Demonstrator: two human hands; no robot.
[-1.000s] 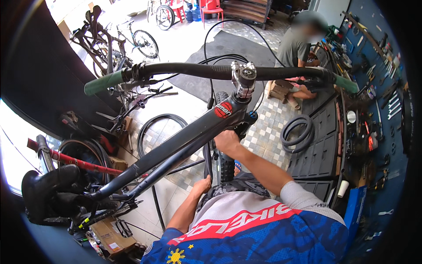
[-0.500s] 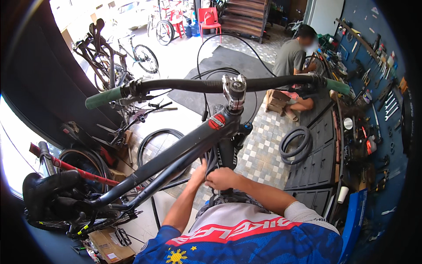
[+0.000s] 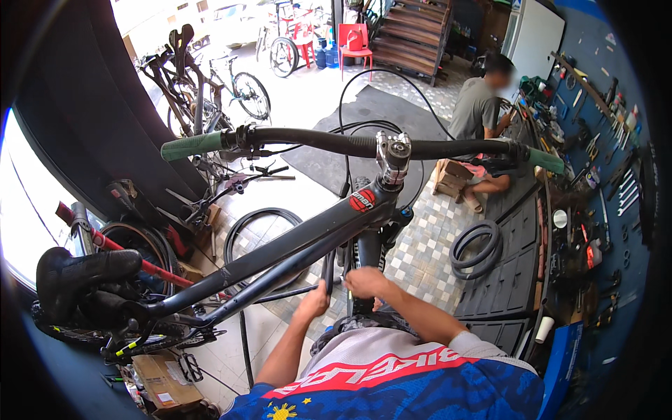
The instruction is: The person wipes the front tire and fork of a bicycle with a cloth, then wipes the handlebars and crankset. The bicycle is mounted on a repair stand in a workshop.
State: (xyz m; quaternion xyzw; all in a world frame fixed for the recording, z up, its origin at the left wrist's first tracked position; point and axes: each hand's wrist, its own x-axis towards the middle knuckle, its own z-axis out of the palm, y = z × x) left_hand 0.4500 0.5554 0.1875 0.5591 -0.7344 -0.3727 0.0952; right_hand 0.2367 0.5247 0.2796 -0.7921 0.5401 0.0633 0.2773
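In front of me stands a dark bicycle frame (image 3: 280, 250), its handlebar (image 3: 315, 142) turned across my view with green grips. My left hand (image 3: 314, 304) is closed around a black flexible tube (image 3: 330, 269), which rises from the fist and passes behind the frame. To its right, close by the front fork (image 3: 367, 253), my right hand (image 3: 367, 282) has its fingers curled together. Whatever they may pinch is too small to name. The two hands are a short way apart, below the head tube. Black cables (image 3: 350, 127) loop up beyond the handlebar.
A coworker in a grey shirt (image 3: 477, 105) sits low at the workbench on the right. Tires (image 3: 477, 250) lie on the tiled floor beside black drawers (image 3: 501, 269). Tools hang along the blue wall (image 3: 626, 192). More bicycles (image 3: 248, 98) and a red chair (image 3: 355, 45) stand farther back.
My hands have come apart: the left moved down and slightly left with the black tube, the right shifted right toward the fork. The whole view has swung slightly, so the scene sits lower and farther right.
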